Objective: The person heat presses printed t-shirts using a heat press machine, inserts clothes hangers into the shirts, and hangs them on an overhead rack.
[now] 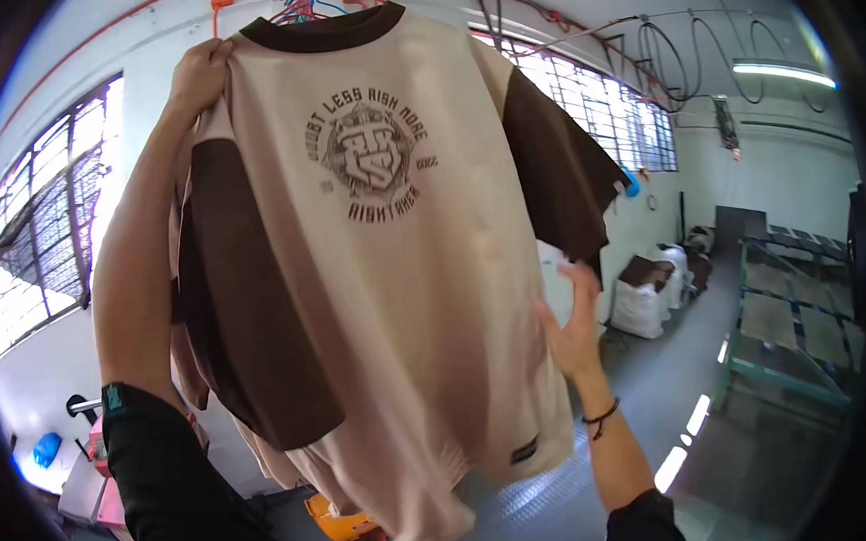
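Observation:
A beige T-shirt [452,260] with dark brown sleeves and collar hangs spread out in front of me, with a round dark print on its chest. My left hand [202,76] is raised at the shirt's left shoulder, its fingers pinched on the fabric beside the collar. On the right, my right hand [575,323] is beside the shirt's lower side edge, thumb and fingers apart. What bears the collar at the top is partly hidden; colored wires show behind it.
Green metal racks [775,363] with flat panels stand at the right. White sacks [636,306] lie along the back wall. A yellow machine [342,526] is on the floor below the shirt. Pink and grey equipment [83,493] stands at the lower left.

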### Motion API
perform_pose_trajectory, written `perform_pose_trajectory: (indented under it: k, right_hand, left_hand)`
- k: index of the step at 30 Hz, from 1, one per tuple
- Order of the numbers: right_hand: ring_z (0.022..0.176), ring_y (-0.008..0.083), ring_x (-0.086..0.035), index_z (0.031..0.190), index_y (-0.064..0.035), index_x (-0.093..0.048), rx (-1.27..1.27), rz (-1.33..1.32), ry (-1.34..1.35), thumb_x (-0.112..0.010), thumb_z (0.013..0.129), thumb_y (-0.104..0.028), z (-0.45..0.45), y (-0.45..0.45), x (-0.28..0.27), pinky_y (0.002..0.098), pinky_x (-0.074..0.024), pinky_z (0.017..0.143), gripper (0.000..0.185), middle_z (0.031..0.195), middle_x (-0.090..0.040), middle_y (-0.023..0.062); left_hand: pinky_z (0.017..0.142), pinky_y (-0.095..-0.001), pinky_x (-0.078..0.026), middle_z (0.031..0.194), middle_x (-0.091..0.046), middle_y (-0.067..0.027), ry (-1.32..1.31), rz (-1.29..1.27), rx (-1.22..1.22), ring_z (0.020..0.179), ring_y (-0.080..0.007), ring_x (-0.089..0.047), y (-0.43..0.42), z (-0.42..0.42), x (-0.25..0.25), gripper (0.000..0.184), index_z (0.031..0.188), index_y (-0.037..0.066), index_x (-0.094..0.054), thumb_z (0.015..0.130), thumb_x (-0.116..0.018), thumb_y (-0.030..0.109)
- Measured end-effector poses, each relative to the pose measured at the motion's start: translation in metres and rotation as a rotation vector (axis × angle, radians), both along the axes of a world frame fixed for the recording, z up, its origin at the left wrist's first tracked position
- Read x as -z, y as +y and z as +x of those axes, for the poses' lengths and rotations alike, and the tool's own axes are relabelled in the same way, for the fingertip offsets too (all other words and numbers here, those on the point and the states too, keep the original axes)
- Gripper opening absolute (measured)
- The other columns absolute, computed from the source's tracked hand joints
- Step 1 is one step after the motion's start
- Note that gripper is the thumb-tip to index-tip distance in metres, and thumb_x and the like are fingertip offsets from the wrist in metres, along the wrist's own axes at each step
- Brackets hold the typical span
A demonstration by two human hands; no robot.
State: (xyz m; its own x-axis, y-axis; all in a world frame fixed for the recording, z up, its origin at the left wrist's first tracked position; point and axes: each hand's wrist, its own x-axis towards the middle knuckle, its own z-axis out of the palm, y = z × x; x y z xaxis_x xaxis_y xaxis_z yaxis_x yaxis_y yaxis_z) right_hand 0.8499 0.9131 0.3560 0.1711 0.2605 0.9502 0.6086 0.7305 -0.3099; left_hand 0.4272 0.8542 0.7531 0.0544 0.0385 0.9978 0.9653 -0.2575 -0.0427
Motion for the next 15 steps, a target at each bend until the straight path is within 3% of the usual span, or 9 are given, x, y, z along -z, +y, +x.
perform_pose_trajectory:
  k: [1,4,8,11,12,13,15]
  right_hand:
    - [0.127,0.0309,-0.037,0.138,-0.0013,-0.035,-0.282,-0.098,0.056,-0.067,0.085,-0.029,0.008,0.032,0.034,0.0387,-0.0270,0.109,0.068,0.134,-0.042,0.0191]
    - [0.128,0.0312,-0.039,0.141,0.0044,-0.025,-0.565,-0.379,0.125,-0.069,0.084,-0.034,-0.007,0.045,0.051,0.0379,-0.0296,0.108,0.081,0.138,-0.040,0.0199]
    - [0.129,0.0274,-0.041,0.140,0.0036,-0.030,-0.658,-0.518,0.016,-0.071,0.081,-0.034,0.010,0.076,0.050,0.0353,-0.0305,0.107,0.082,0.135,-0.044,0.0205]
    - [0.125,0.0255,-0.044,0.138,0.0043,-0.034,-0.665,-0.511,-0.041,-0.074,0.080,-0.028,0.021,0.101,0.076,0.0351,-0.0336,0.105,0.077,0.133,-0.047,0.0195]
    - [0.121,0.0234,-0.047,0.134,0.0050,-0.038,-0.713,-0.552,0.003,-0.074,0.079,-0.025,0.026,0.100,0.075,0.0346,-0.0360,0.103,0.072,0.130,-0.050,0.0182]
    - [0.117,0.0214,-0.051,0.131,0.0057,-0.042,-0.761,-0.595,0.049,-0.074,0.079,-0.023,0.025,0.099,0.074,0.0340,-0.0384,0.100,0.067,0.126,-0.053,0.0170]
    - [0.111,0.0190,-0.053,0.123,0.0052,-0.048,-0.823,-0.684,0.093,-0.074,0.078,-0.021,0.022,0.100,0.072,0.0330,-0.0411,0.096,0.058,0.121,-0.056,0.0153]
  left_hand:
    - [0.083,-0.0422,-0.046,0.098,-0.066,-0.0206,-0.005,0.018,-0.033,0.095,-0.0393,-0.060,0.004,0.008,0.004,0.033,0.102,0.007,-0.066,0.093,-0.049,0.034]
    - [0.086,-0.0439,-0.046,0.103,-0.065,-0.0200,0.030,0.131,-0.157,0.100,-0.0396,-0.059,0.019,0.013,-0.029,0.035,0.103,0.009,-0.066,0.093,-0.048,0.036]
    - [0.087,-0.0437,-0.046,0.108,-0.065,-0.0152,-0.063,0.165,-0.291,0.102,-0.0392,-0.058,0.047,0.021,-0.057,0.034,0.106,0.014,-0.067,0.092,-0.048,0.039]
    - [0.084,-0.0426,-0.046,0.106,-0.066,-0.0158,-0.159,0.039,-0.254,0.096,-0.0372,-0.060,0.039,-0.013,-0.030,0.036,0.105,0.012,-0.067,0.092,-0.049,0.041]
    - [0.081,-0.0403,-0.047,0.101,-0.067,-0.0149,0.003,0.060,-0.199,0.090,-0.0322,-0.062,0.046,-0.033,-0.031,0.040,0.103,0.009,-0.068,0.092,-0.051,0.044]
    - [0.080,-0.0382,-0.047,0.099,-0.068,-0.0125,-0.034,0.015,-0.178,0.088,-0.0249,-0.063,0.042,-0.034,-0.024,0.043,0.107,0.007,-0.067,0.092,-0.053,0.046]
    - [0.081,-0.0354,-0.048,0.099,-0.068,-0.0104,-0.179,-0.217,-0.045,0.091,-0.0192,-0.062,0.022,-0.037,-0.030,0.044,0.113,0.010,-0.066,0.091,-0.055,0.047]
